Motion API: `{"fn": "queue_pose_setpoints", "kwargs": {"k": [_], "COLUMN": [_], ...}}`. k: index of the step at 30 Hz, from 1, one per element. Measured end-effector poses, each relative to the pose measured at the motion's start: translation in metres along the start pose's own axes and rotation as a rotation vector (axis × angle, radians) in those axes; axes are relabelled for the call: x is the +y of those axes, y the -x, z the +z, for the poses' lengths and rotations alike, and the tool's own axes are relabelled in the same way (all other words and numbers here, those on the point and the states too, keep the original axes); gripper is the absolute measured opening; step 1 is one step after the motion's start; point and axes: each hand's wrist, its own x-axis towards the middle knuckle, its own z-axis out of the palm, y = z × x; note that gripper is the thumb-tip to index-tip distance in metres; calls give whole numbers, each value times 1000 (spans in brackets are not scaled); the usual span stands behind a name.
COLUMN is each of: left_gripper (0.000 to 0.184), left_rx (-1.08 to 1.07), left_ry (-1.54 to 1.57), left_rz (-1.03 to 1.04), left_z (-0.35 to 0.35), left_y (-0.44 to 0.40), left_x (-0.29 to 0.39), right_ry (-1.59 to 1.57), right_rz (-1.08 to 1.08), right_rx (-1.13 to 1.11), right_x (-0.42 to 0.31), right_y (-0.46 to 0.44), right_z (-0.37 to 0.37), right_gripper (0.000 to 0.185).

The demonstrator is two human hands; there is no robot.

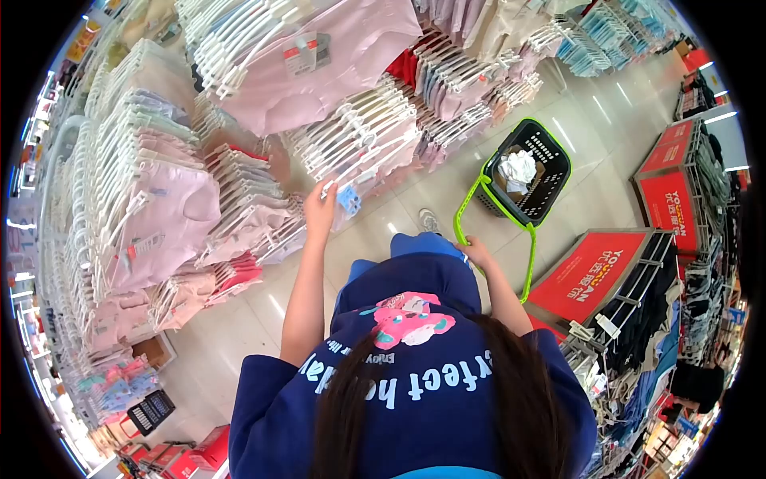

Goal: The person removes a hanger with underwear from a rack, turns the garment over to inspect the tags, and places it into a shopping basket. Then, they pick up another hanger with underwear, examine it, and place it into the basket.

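My left hand (321, 206) is closed at the near end of a row of white hangers, its fingertips pinching a white hanger (329, 188). Just right of those fingers hangs a small light-blue printed piece (349, 200); I cannot tell whether it is a tag or a garment. Pale pink underwear (343, 60) with a price tag hangs above this row. My right hand (475, 251) grips the bright green handle (460, 211) of a black shopping basket (511, 209). Inside the basket lies a crumpled white item (519, 171) beside something brown.
Racks of pale pink garments (171, 215) on white hangers fill the left side. At the right stand red signed display stands (586, 275) with dark clothes (638, 327) on hangers. Glossy tile floor (399, 211) runs between them. Another dark basket (150, 413) is at the lower left.
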Motion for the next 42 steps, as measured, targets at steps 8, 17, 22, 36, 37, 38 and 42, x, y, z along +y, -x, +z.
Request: {"fn": "queue_pose_setpoints", "kwargs": {"k": [8, 17, 22, 36, 37, 38, 42], "left_gripper": [18, 12, 12, 13, 13, 13, 15], "left_rx": [-116, -178, -79, 184, 191, 199, 82], "left_ry": [117, 79, 320, 596, 578, 559, 611], "left_rz": [40, 122, -75, -70, -72, -74, -50], "left_z": [-14, -19, -44, -108, -111, -114, -129], "left_y": [3, 46, 57, 45, 46, 47, 48], "left_x": [32, 80, 117, 158, 157, 156, 150], "right_ry": [106, 269, 121, -651, -641, -632, -674], "right_rz": [108, -359, -861, -718, -717, -716, -720], "right_rx": [-48, 199, 239, -703, -706, -711, -785], "right_x": [-17, -65, -154, -264, -267, -269, -266], "right_y": [10, 11, 20, 101, 104, 106, 103], "right_z": [-20, -44, -73, -94, -95, -97, -96], "right_gripper": [49, 71, 72, 49, 50, 50, 50]}}
